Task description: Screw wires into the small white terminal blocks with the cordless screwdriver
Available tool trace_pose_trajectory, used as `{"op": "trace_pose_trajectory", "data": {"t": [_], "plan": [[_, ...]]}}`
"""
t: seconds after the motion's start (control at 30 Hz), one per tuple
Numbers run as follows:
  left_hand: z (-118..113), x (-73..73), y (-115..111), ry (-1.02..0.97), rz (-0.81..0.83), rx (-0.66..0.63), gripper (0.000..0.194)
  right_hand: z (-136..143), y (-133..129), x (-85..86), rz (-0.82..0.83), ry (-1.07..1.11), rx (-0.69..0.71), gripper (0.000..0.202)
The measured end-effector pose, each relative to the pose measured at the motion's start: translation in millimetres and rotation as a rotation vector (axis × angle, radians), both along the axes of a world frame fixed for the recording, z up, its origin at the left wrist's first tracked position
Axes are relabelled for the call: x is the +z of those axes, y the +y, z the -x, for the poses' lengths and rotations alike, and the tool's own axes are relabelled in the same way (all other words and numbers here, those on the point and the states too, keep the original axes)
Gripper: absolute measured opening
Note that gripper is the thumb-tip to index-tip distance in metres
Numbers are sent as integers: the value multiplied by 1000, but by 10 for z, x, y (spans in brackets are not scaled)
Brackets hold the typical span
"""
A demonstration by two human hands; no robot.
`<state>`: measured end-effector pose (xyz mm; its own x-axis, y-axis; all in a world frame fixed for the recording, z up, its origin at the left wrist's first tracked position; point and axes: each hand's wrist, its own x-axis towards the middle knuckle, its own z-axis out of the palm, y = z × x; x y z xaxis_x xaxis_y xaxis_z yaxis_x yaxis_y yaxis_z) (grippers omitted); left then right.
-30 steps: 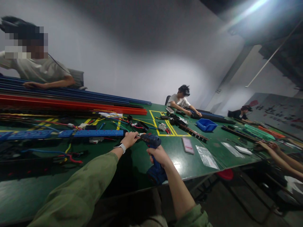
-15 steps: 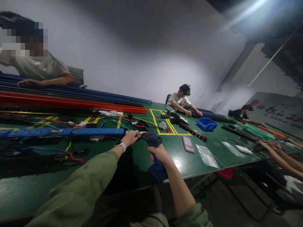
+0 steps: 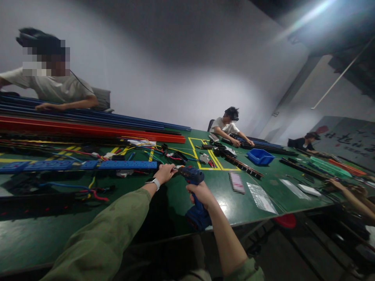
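My right hand (image 3: pixel 202 193) is wrapped round the handle of a dark blue cordless drill (image 3: pixel 191 175), whose front end points left. At the right end of the long blue socket strip (image 3: pixel 127 165), my left hand (image 3: pixel 165 173) has its fingers closed close to the drill's tip. What those fingers grip is too small to make out. A small white and orange piece (image 3: pixel 178 167) shows between the fingers and the drill. Black parts with red and yellow wires (image 3: pixel 93 191) lie in front of the strip.
Red rails (image 3: pixel 88 130) and blue rails (image 3: pixel 123 117) lie behind the strip. To the right are a blue bin (image 3: pixel 260 157), a phone-like object (image 3: pixel 236 182) and a plastic bag (image 3: pixel 261 198). Other people sit across the table, and a person's arms reach in at right.
The whole view has shifted slightly, so things appear a little further right and lower. My hands and the drill keep nearly the same position relative to the strip.
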<state>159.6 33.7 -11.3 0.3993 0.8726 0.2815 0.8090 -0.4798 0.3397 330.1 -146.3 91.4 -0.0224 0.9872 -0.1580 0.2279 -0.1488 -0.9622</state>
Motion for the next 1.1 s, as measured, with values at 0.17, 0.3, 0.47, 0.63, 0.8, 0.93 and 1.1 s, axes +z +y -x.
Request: {"op": "trace_pose_trajectory", "data": {"t": [0.17, 0.3, 0.47, 0.63, 0.8, 0.93, 1.1], "plan": [[-3, -4, 7, -2, 17, 1, 30, 4, 5, -11, -4, 8, 5, 10], [7, -13, 17, -7, -8, -11, 30, 10, -7, 8, -15, 6, -4, 10], [8, -14, 20, -1, -11, -20, 30, 14, -25, 27, -14, 2, -8, 11], [1, -17, 15, 1, -21, -17, 30, 3, -25, 29, -15, 17, 5, 10], [2, -32, 30, 6, -19, -10, 30, 6, -29, 41, -11, 1, 6, 9], [5, -54, 43, 9, -38, -15, 30, 2, -27, 24, -28, 9, 3, 11], [-2, -62, 42, 9, -47, -9, 28, -3, -22, 15, -30, -6, -1, 9]]}}
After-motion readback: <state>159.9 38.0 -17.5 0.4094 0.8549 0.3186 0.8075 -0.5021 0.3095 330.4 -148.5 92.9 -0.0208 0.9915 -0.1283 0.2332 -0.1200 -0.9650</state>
